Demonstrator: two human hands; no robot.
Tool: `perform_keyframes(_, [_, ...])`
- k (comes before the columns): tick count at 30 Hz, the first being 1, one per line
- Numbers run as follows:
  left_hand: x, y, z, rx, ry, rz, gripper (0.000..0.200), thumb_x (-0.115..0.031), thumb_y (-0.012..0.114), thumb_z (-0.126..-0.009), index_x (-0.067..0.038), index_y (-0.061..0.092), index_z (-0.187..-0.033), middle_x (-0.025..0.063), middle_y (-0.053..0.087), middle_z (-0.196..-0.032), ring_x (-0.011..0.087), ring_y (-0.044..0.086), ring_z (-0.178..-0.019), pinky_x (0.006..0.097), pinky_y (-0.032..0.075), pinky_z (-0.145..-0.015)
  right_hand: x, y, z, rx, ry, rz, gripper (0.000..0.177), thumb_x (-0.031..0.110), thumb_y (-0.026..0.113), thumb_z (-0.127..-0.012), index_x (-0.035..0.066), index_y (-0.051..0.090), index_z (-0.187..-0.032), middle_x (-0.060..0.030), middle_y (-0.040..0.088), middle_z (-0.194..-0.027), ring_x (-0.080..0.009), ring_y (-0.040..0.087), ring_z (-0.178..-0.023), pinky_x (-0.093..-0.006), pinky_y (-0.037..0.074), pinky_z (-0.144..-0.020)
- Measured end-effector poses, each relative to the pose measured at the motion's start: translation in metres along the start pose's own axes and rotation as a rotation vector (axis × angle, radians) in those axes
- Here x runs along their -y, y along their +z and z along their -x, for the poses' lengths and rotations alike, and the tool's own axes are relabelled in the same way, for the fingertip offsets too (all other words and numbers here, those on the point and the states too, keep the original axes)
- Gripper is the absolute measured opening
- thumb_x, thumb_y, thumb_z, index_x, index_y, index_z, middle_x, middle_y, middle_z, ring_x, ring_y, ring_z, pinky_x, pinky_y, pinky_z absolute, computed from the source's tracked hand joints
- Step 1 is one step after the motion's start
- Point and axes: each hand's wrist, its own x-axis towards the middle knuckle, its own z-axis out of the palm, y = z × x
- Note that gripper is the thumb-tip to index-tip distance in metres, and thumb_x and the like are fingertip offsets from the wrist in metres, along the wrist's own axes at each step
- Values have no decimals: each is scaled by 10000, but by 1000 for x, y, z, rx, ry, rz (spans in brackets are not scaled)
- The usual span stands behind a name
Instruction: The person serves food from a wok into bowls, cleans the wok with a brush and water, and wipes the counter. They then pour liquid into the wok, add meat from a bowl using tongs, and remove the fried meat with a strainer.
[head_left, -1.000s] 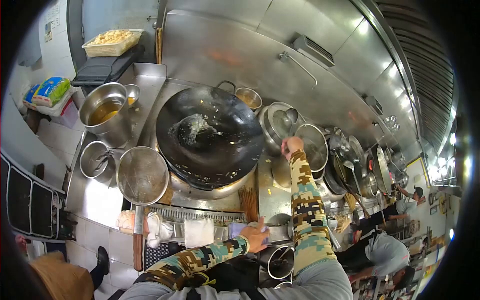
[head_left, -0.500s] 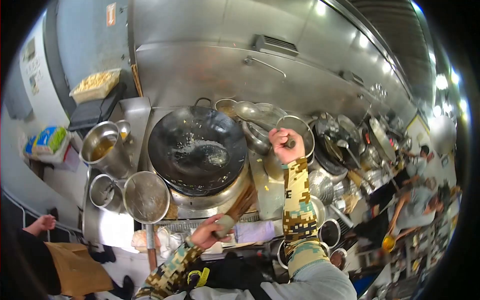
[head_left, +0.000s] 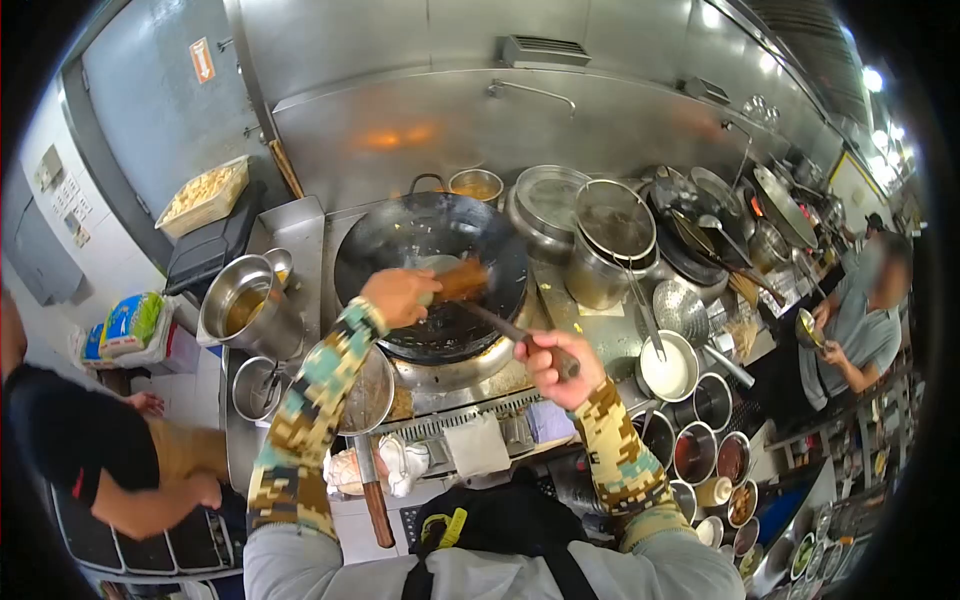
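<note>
My left hand (head_left: 400, 297) is closed on a brown bamboo wok brush (head_left: 462, 281), whose bristles are smeared by motion inside the black wok (head_left: 375, 240). My right hand (head_left: 560, 370) grips the wooden handle of a ladle (head_left: 490, 318). Its metal shaft slants over the wok's near rim to the brush. Most of the ladle's bowl is hidden behind the brush and my left hand. Pale bits of food stick to the dark inside of the wok, which sits on its burner.
A strainer (head_left: 368, 395) lies left of the burner, by a steel pot of yellowish liquid (head_left: 245, 305). To the right stand a tall pot (head_left: 600, 270), a white-filled pot (head_left: 668, 368) and several seasoning containers (head_left: 695, 452). One person (head_left: 110, 440) is at left, another (head_left: 855, 310) at right.
The brush has moved from the counter's front edge up into the wok. My right hand has come down and nearer, bringing the ladle from behind the wok into it. The view has shifted.
</note>
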Motion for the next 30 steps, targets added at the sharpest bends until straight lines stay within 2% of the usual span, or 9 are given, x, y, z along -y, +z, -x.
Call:
perform_keyframes(2, [29,66,-14,171,-157,-15,485,-222,719,-736,-115,619,-1198,116,599,-1260,350,633,-1002,426,510,-891,-5,-1,7,1,53,-6,276,98,551,-901,-13,509,-1150,-113,589,-996,-86,533,-648,-200,423,-466])
perform_keyframes(5, [12,87,-22,-59,-527,11,430,-226,689,-753,-107,631,-1162,140,603,-1243,366,634,-991,449,516,-873,8,-11,2,-61,59,121,325,102,553,-909,44,485,-1221,-145,618,-1018,-109,530,-612,-221,418,-443])
perform_keyframes(9, [29,92,12,65,-325,31,289,-214,658,-735,-95,670,-998,167,671,-1042,355,652,-949,463,539,-799,38,-8,0,-203,26,491,417,99,575,-902,97,453,-1300,-174,637,-1002,-135,535,-552,-238,409,-416])
perform_keyframes(12, [6,3,-5,336,-492,-211,267,-174,640,-690,-123,701,-945,124,695,-944,324,671,-895,467,545,-770,58,-10,7,-187,111,659,478,111,573,-910,82,402,-1355,-179,643,-981,-137,536,-524,-248,400,-392])
perform_keyframes(15, [13,7,3,-36,-214,-37,240,-206,664,-704,-131,709,-927,121,702,-904,345,670,-875,460,552,-740,68,-12,5,-159,173,696,473,130,574,-914,89,400,-1353,-176,648,-979,-132,535,-520,-244,401,-390])
perform_keyframes(19, [26,55,-8,190,-597,-109,366,-291,702,-729,-149,701,-1066,145,696,-930,354,670,-870,468,541,-778,60,-27,-6,-165,104,484,503,139,554,-928,89,385,-1399,-170,646,-994,-121,533,-523,-248,405,-392])
perform_keyframes(21, [10,80,3,-70,-647,-20,469,-319,713,-744,-116,649,-1162,147,694,-945,357,668,-883,469,536,-801,48,-40,-15,-209,71,554,510,131,545,-930,83,376,-1410,-161,643,-986,-122,526,-515,-251,405,-392])
perform_keyframes(25, [-6,34,-4,356,-503,-205,325,-197,716,-702,-85,699,-1007,167,676,-1013,349,671,-904,454,551,-777,68,-40,-2,-208,79,857,558,123,537,-931,65,329,-1445,-153,638,-978,-126,519,-508,-255,393,-382])
perform_keyframes(30, [-15,0,-18,25,-259,-159,288,-165,694,-703,-72,671,-975,134,649,-1082,338,665,-893,430,550,-752,88,-21,27,-137,197,649,558,140,539,-930,56,327,-1439,-181,622,-962,-135,520,-515,-245,386,-367])
